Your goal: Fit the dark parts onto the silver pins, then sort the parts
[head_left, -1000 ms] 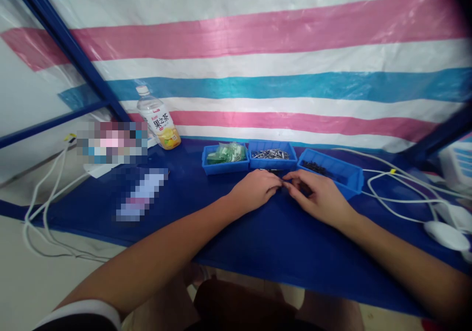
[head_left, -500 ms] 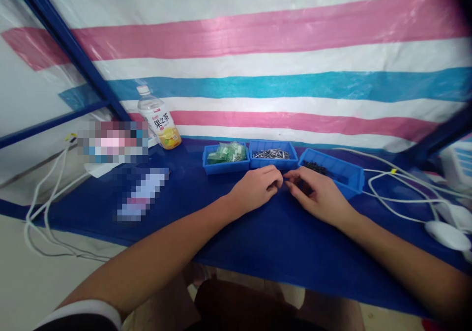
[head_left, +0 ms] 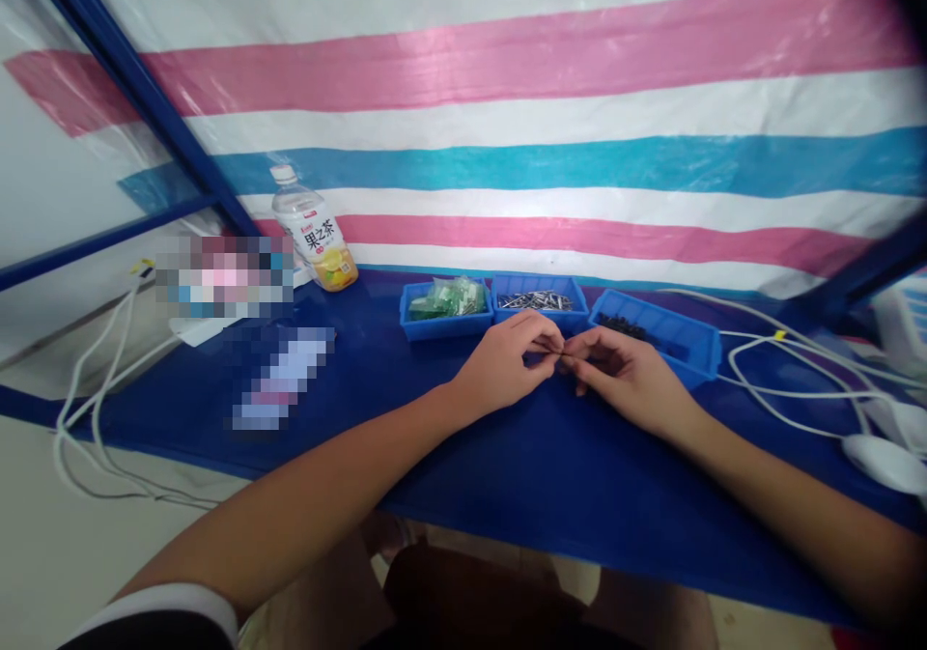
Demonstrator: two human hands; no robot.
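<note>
My left hand (head_left: 516, 358) is closed in a pinch in front of the middle bin. Against its fingertips, my right hand (head_left: 624, 372) pinches too, its thumb and forefinger pressed together. Something thin and small seems to lie between the fingertips, but its kind is too small to tell. Just beyond the hands stands a blue bin holding shiny metal pins (head_left: 537, 300). The blue bin to its left holds small clear-green plastic packets (head_left: 458, 297). Partly behind my right hand, a third blue bin (head_left: 691, 349) holds small black parts (head_left: 624, 326).
A drink bottle (head_left: 319, 235) stands at the back left of the blue table (head_left: 499, 481). Blurred-out items lie on the left. White cables (head_left: 768, 394) and a white rounded device (head_left: 878, 462) are at the right. A striped sheet (head_left: 507, 61) hangs behind.
Both hands have come together, and their fingertips now meet. My left fingers have straightened from a curled grip into a pinch. The bins have stayed in place.
</note>
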